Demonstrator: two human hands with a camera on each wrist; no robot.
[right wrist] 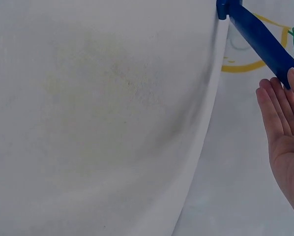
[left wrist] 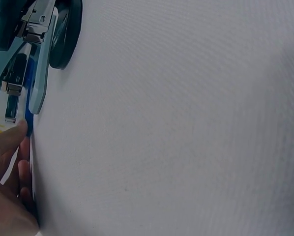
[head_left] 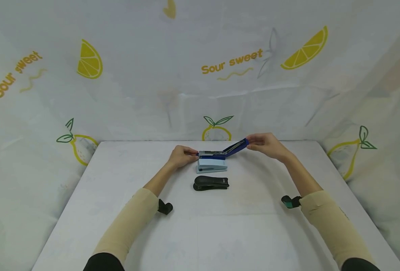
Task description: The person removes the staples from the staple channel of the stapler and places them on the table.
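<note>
A dark blue stapler (head_left: 236, 147) lies swung wide at its hinge near the table's back edge, its base flat and its top arm slanting up to the right. My left hand (head_left: 181, 156) pinches the left end of the base. The raised end of the top arm is between the thumb and fingers of my right hand (head_left: 267, 146). In the right wrist view the thumb lies on the blue arm (right wrist: 262, 42). Just in front of the base stands a light blue stapler (head_left: 211, 165), and nearer me a black stapler (head_left: 211, 182).
The white table (head_left: 240, 237) meets a white cloth backdrop (head_left: 135, 105) printed with lemons and lettering. Both forearms reach in from the front, with a dark strap piece (head_left: 165, 207) at the left wrist and another (head_left: 290, 202) at the right.
</note>
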